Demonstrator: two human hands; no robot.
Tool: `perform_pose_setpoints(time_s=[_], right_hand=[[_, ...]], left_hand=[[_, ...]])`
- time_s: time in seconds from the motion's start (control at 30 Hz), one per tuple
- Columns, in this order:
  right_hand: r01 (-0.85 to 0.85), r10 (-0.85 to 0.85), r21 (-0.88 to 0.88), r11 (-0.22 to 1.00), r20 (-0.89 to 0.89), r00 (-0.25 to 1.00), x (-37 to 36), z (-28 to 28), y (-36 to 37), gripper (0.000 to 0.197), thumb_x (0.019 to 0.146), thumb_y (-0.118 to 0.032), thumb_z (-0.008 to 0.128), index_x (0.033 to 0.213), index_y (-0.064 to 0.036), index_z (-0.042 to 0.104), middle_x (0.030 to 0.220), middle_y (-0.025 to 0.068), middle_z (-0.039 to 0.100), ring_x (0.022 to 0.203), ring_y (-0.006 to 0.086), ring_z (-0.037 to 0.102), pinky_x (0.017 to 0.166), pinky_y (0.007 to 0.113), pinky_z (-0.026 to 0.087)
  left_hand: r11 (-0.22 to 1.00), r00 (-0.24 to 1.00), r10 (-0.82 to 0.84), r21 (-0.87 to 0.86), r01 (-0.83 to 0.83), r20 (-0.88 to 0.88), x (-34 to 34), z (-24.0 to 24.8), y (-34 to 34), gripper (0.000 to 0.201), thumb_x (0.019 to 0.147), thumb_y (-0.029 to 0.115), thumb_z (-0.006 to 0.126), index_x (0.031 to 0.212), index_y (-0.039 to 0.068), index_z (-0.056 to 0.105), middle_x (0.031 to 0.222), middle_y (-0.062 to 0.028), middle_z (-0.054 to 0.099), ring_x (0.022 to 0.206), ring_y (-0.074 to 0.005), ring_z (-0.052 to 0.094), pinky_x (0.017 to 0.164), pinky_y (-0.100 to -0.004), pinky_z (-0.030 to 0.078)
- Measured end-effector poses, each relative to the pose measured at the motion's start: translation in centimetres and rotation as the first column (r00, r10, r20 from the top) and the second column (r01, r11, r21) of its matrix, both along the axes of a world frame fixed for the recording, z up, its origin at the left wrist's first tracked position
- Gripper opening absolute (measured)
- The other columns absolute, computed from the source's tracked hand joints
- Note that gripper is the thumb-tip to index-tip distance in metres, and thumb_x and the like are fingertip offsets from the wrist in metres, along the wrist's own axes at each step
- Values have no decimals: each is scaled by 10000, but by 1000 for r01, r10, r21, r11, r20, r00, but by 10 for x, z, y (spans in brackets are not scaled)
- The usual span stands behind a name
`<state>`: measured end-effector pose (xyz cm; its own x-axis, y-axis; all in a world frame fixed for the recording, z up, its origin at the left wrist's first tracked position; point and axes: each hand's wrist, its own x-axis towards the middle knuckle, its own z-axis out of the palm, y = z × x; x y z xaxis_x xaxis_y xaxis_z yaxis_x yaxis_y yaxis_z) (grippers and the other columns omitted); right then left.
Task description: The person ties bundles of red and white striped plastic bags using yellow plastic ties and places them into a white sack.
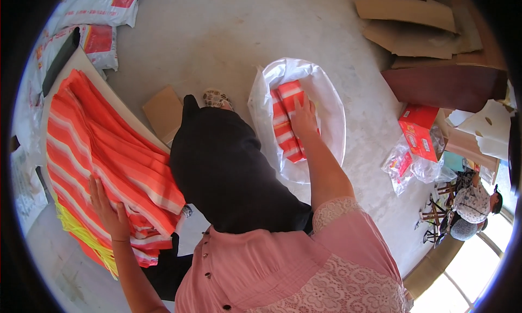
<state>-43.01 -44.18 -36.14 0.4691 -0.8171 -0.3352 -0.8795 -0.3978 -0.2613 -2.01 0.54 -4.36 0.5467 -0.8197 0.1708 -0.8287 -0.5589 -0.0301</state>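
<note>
Orange-red cloth with white stripes [109, 150] lies in a loose, rumpled heap on a surface at my left. My left hand [110, 211] rests flat on its near part, fingers stretched out. To the right on the floor stands a white plastic sack [337, 117] with its mouth spread wide. Inside it are striped red bundles [283, 120], folded and lying side by side. My right hand [305, 117] reaches into the sack and lies on the bundles, fingers extended; its fingertips are partly hard to make out. Yellow strands [84, 234] hang along the cloth's left edge.
White-and-red packed bags [98, 41] are stacked at the far left. Brown cardboard [163, 112] leans behind my knee. Flattened boxes [418, 33], a red carton [421, 131] and clear plastic bags [408, 166] sit at the right. Another person [473, 204] sits beyond, near small stools.
</note>
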Motion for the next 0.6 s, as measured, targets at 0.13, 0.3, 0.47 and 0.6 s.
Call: perform_pose_setpoints(time_s=[0.13, 0.3, 0.47, 0.6], right_hand=[[-128, 139, 119, 985, -93, 986, 29, 8, -17, 649, 947, -196, 598, 1567, -102, 429, 1663, 185, 313, 1498, 426, 328, 1248, 482, 305], [-178, 203, 211, 961, -106, 973, 68, 54, -33, 596, 940, -251, 633, 1494, -69, 505, 1579, 200, 450, 1447, 413, 422, 1223, 503, 329], [-124, 122, 8, 992, 111, 986, 7, -17, -13, 518, 931, -291, 682, 1376, -35, 612, 1428, 240, 587, 1340, 419, 536, 1150, 498, 422], [-155, 150, 135, 979, 43, 988, -25, 15, 36, 479, 890, -163, 689, 1356, -60, 649, 1594, 209, 409, 1444, 423, 425, 1208, 493, 367]], left_hand=[[1000, 1000, 2, -6, -2, -20, -5, 2, 2, 714, 1058, 586, 378, 1629, 157, 361, 1691, -132, 339, 1567, -357, 303, 1258, -558, 232], [1000, 998, -3, -13, 3, -61, -12, 6, 11, 693, 1051, 515, 449, 1623, 133, 367, 1687, -153, 338, 1567, -377, 293, 1251, -570, 230], [998, 994, -23, -61, 16, -107, -13, 15, -8, 744, 922, 342, 632, 1584, 76, 421, 1654, -213, 363, 1535, -418, 332, 1224, -581, 247], [994, 981, 105, 8, -106, -165, -20, 31, -11, 793, 866, 385, 707, 1570, 126, 448, 1677, -189, 324, 1544, -415, 304, 1227, -607, 244]])
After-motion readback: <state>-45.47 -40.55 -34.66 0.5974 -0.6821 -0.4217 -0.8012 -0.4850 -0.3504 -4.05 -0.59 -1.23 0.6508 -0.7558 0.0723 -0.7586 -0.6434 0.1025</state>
